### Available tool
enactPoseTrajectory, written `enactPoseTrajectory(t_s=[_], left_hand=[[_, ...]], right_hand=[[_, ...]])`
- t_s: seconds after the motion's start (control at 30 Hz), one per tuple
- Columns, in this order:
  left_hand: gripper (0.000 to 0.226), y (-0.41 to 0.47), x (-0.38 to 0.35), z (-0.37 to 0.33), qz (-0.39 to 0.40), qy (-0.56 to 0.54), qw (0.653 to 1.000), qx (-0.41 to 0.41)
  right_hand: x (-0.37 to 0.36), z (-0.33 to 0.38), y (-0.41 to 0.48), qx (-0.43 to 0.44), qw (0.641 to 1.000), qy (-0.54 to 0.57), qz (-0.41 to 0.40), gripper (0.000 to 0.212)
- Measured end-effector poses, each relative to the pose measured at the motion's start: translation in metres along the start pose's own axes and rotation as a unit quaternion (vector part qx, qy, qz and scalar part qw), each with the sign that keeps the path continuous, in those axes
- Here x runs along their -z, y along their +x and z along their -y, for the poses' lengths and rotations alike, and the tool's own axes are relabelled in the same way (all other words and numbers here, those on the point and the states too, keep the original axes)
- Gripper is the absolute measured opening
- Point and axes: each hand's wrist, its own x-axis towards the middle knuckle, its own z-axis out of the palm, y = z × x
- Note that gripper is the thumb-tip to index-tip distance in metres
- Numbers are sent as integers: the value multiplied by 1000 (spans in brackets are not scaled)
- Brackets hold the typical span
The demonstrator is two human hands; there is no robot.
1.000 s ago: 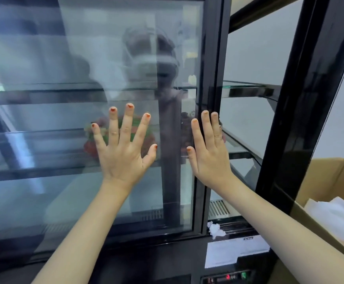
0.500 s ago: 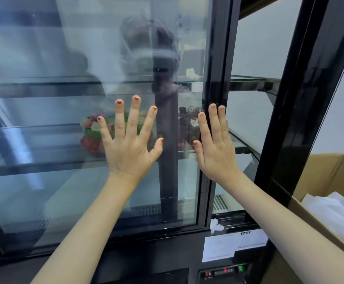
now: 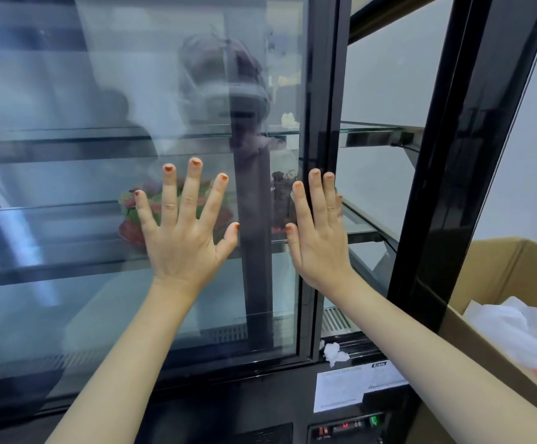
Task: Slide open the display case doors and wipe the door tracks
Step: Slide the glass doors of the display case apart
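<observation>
A black-framed glass sliding door (image 3: pixel 94 315) of the display case fills the left and middle of the view. My left hand (image 3: pixel 184 238) lies flat on the glass, fingers spread. My right hand (image 3: pixel 320 238) presses flat next to the door's black right edge (image 3: pixel 321 91), fingertips on the frame. To the right of that edge the case stands open in a narrow gap. A crumpled white tissue (image 3: pixel 334 353) lies on the bottom door track (image 3: pixel 363 344) in the gap.
Glass shelves (image 3: pixel 369 129) run inside; a decorated cake (image 3: pixel 132 216) sits on the middle one behind the glass. A black case post (image 3: pixel 446 155) stands at the right. An open cardboard box (image 3: pixel 501 277) with white plastic sits at right. A control panel (image 3: pixel 347 427) is below.
Both hands have moved rightward with the door, and its right edge has shifted right, so the open gap at the right has narrowed.
</observation>
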Motion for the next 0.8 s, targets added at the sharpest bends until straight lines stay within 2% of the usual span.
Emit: enactPoseTrajectory(t_s=[0.2,0.8], left_hand=[[65,-4,4,13,7,-8,1000,9],[61,4,1,-18,16,-6,1000,12]], right_hand=[[-3,14,5,2,1000,8,10,49],[10,-15,-4,-6,999,-20,30,49]])
